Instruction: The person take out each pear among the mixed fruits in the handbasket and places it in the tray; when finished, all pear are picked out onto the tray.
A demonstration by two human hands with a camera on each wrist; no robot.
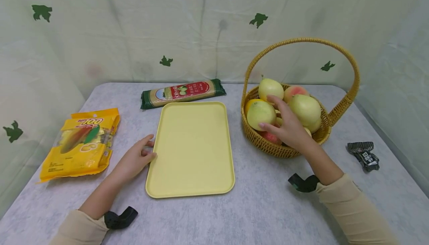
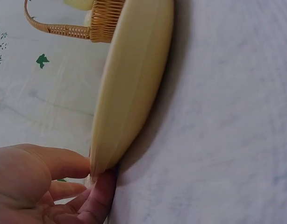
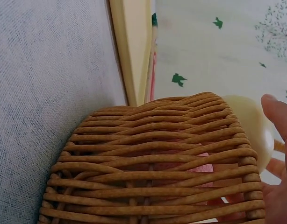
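My left hand (image 1: pixel 136 158) is at the left edge of the pale yellow tray (image 1: pixel 192 148). In the left wrist view its thumb lies on the tray's rim (image 2: pixel 129 93) with fingers curled beneath. Over the wicker basket (image 1: pixel 268 146) on the right, my right hand (image 1: pixel 289 126) reaches in with thumb and fingers spread beside a pale green pear (image 1: pixel 259 115). The right wrist view has the thumb raised near that pear (image 3: pixel 248 126), with the basket's woven side (image 3: pixel 153 177) covering part of the hand. More pears (image 1: pixel 304 110) and a peach (image 1: pixel 296 91) fill the basket.
A green and red noodle packet (image 1: pixel 184 93) lies behind the tray. At the left is a yellow bag with a mango picture (image 1: pixel 82 144). A small black wrapped packet (image 1: pixel 365 156) lies right of the basket, whose tall handle (image 1: pixel 301 41) arches over the fruit.
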